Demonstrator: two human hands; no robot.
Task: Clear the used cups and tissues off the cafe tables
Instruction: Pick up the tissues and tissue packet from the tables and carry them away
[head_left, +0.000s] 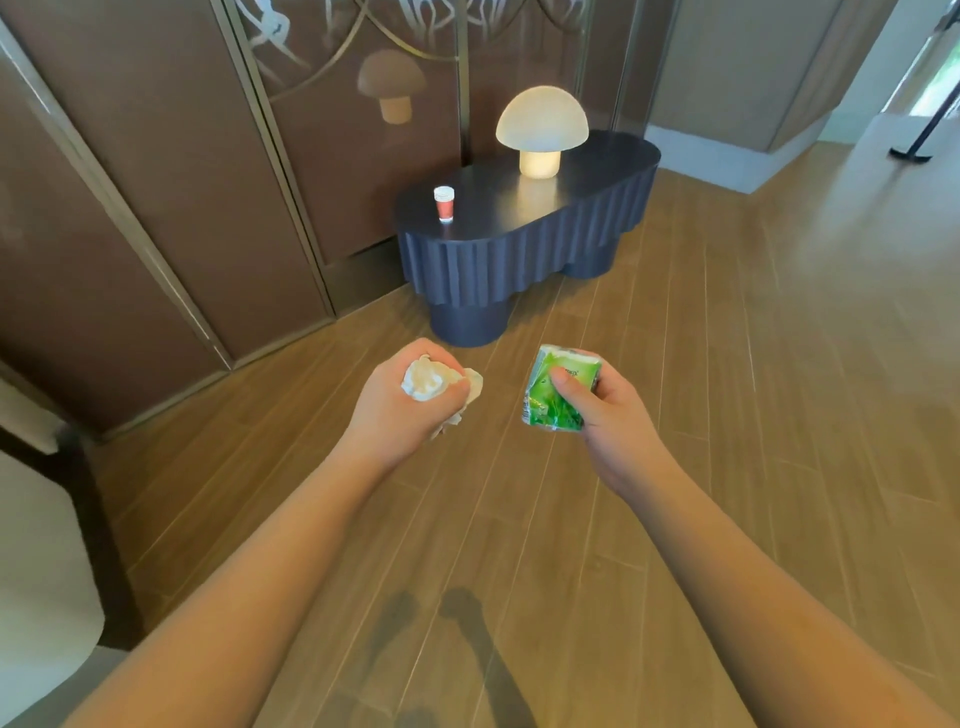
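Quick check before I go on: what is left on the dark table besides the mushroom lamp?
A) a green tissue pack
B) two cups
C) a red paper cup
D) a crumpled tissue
C: a single red paper cup stands upright near the left end of the dark table, apart from the mushroom lamp.

both arms outstretched, left hand (410, 395) and right hand (597, 410) clenched.

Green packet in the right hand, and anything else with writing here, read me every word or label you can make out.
Green packet: white print by the thumb of the right hand, too blurred to read.
Red paper cup on the dark table: a pale band near its rim, too small to tell any lettering.
Nothing else carries readable text.
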